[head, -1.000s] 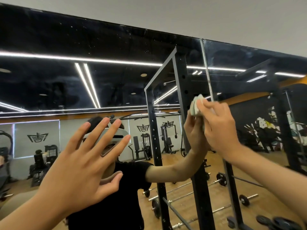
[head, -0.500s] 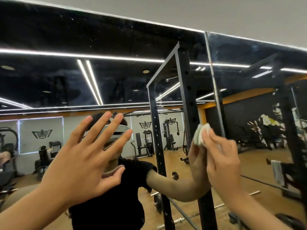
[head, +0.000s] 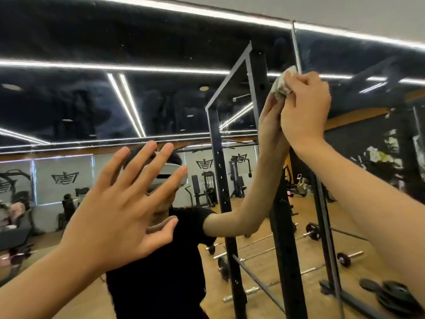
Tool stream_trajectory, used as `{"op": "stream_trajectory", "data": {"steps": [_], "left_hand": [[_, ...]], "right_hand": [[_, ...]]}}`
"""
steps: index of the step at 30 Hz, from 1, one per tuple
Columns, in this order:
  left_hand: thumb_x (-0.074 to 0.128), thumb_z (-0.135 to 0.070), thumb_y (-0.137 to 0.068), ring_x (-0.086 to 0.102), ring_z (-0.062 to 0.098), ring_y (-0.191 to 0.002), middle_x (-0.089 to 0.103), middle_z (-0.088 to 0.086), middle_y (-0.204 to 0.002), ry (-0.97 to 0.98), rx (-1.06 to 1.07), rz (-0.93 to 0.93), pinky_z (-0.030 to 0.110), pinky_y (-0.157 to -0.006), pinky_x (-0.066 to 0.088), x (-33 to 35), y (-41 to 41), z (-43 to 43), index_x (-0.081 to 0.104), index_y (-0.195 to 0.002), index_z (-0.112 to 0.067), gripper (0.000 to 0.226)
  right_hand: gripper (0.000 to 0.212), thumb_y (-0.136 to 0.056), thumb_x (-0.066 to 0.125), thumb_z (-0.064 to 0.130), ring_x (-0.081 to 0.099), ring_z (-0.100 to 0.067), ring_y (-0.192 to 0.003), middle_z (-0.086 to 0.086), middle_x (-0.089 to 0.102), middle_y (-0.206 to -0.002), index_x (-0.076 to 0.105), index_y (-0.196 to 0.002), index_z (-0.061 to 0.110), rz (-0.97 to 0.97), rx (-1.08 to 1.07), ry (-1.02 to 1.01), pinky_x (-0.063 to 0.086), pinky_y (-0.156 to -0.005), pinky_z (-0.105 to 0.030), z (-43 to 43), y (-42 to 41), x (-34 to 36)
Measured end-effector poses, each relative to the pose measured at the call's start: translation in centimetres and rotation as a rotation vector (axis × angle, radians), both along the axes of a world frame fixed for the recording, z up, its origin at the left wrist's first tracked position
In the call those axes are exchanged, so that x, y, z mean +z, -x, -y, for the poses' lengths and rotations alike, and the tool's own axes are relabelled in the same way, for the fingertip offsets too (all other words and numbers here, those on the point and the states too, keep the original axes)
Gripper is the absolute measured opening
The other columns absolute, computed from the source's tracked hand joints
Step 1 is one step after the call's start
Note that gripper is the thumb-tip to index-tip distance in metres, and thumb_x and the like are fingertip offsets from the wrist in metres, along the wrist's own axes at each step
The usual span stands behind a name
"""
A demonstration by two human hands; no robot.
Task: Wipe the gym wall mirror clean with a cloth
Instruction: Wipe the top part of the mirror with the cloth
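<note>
The right hand point(head: 303, 107), upper right of the frame, clenches round a crumpled pale cloth point(head: 281, 85) and presses it to the mirror point(head: 92, 100), just beside the vertical seam point(head: 296, 47) between two panels and near the glass's top edge. The hand hides most of the cloth; only its upper left part shows. The left hand point(head: 122, 203), lower left of centre, is released, fingers straight and spread, palm toward the glass; whether it touches the glass cannot be told. It covers the reflected head. The glass shows a black rack point(head: 218, 180) at centre, barbells point(head: 312, 233) on the wooden floor at lower right, plates point(head: 395, 295) in the bottom right corner, and ceiling light strips point(head: 128, 104) across the top.
</note>
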State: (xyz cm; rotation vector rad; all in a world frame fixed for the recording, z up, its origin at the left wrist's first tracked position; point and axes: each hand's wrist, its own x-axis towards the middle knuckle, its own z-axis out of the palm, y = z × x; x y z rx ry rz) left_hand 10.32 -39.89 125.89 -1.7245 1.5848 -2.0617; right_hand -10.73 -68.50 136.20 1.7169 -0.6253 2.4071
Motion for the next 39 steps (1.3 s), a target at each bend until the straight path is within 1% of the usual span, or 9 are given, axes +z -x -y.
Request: {"op": "stream_trajectory", "data": {"steps": [3,8,13,16,19,27,31,35,39], "left_hand": [[0.044,-0.063,-0.093,0.021,0.041,-0.160,0.022,0.020,-0.173,-0.003,0.008,-0.003,0.066,-0.124,0.023,-0.1,0.1,0.0,0.038,-0.163,-0.018,0.083],[0.042,-0.063,-0.093,0.019,0.041,-0.160,0.020,0.021,-0.173,-0.006,0.011,-0.018,0.068,-0.124,0.024,-0.2,0.2,0.0,0.038,-0.163,-0.018,0.083],[0.042,-0.062,-0.093,0.021,0.041,-0.160,0.022,0.020,-0.173,0.002,0.004,-0.016,0.067,-0.124,0.024,-0.1,0.2,0.1,0.041,-0.162,-0.017,0.082],[0.041,-0.063,-0.094,0.019,0.040,-0.161,0.020,0.020,-0.173,-0.007,0.008,-0.019,0.066,-0.125,0.023,-0.1,0.2,0.0,0.039,-0.163,-0.018,0.082],[0.040,-0.064,-0.095,0.018,0.039,-0.161,0.019,0.020,-0.174,-0.012,0.017,-0.021,0.066,-0.124,0.024,-0.1,0.2,0.0,0.036,-0.164,-0.019,0.082],[0.041,-0.064,-0.095,0.019,0.040,-0.161,0.020,0.020,-0.173,-0.016,0.015,-0.028,0.067,-0.124,0.024,-0.1,0.2,-0.1,0.038,-0.163,-0.018,0.082],[0.042,-0.063,-0.094,0.021,0.041,-0.160,0.022,0.020,-0.173,0.003,-0.008,-0.015,0.067,-0.123,0.025,-0.3,0.1,0.0,0.039,-0.163,-0.018,0.083],[0.041,-0.064,-0.095,0.020,0.041,-0.160,0.022,0.021,-0.173,0.002,-0.003,-0.007,0.066,-0.124,0.024,0.0,0.0,0.1,0.039,-0.163,-0.018,0.082],[0.041,-0.064,-0.095,0.018,0.039,-0.161,0.020,0.020,-0.173,0.003,0.017,-0.010,0.065,-0.125,0.022,-0.1,0.0,0.1,0.039,-0.163,-0.018,0.082]], "right_hand": [[0.040,-0.101,0.048,0.009,0.051,-0.025,-0.115,-0.010,0.054,-0.131,0.060,-0.138,0.015,-0.087,0.068,0.097,0.041,-0.104,-0.027,-1.2,-1.4,-9.2],[0.052,-0.087,0.047,0.003,0.053,-0.030,-0.122,-0.006,0.054,-0.136,0.055,-0.138,0.013,-0.413,0.054,0.241,0.041,-0.102,-0.036,-2.9,0.6,-20.4],[0.046,-0.098,0.039,0.015,0.052,-0.033,-0.116,-0.018,0.060,-0.130,0.064,-0.135,0.001,-0.305,-0.013,0.226,0.049,-0.099,-0.045,-2.5,-0.4,-8.6],[0.039,-0.105,0.046,0.016,0.048,-0.032,-0.121,-0.026,0.058,-0.131,0.061,-0.140,0.004,-0.169,-0.057,0.140,0.039,-0.109,-0.030,-3.0,-1.5,-0.6],[0.040,-0.096,0.053,0.000,0.052,-0.045,-0.117,-0.027,0.060,-0.127,0.066,-0.134,0.004,-0.186,-0.050,0.142,0.044,-0.098,-0.051,-3.4,-1.2,1.8],[0.050,-0.094,0.046,0.005,0.054,-0.027,-0.114,-0.005,0.053,-0.135,0.054,-0.143,0.013,-0.390,0.018,0.402,0.044,-0.099,-0.036,-5.2,-2.7,-17.2],[0.038,-0.098,0.052,0.005,0.053,-0.026,-0.096,-0.017,0.068,-0.116,0.067,-0.132,0.002,-0.328,-0.059,0.403,0.049,-0.081,-0.035,-4.3,-2.1,-11.0],[0.047,-0.096,0.039,0.016,0.055,-0.037,-0.113,-0.023,0.063,-0.124,0.067,-0.133,0.005,-0.210,-0.036,0.288,0.049,-0.096,-0.048,-4.2,-2.0,1.7],[0.041,-0.107,0.050,0.016,0.053,-0.027,-0.118,-0.017,0.056,-0.130,0.056,-0.145,0.029,-0.108,-0.002,0.265,0.041,-0.102,-0.020,-4.7,-5.0,1.6]]}}
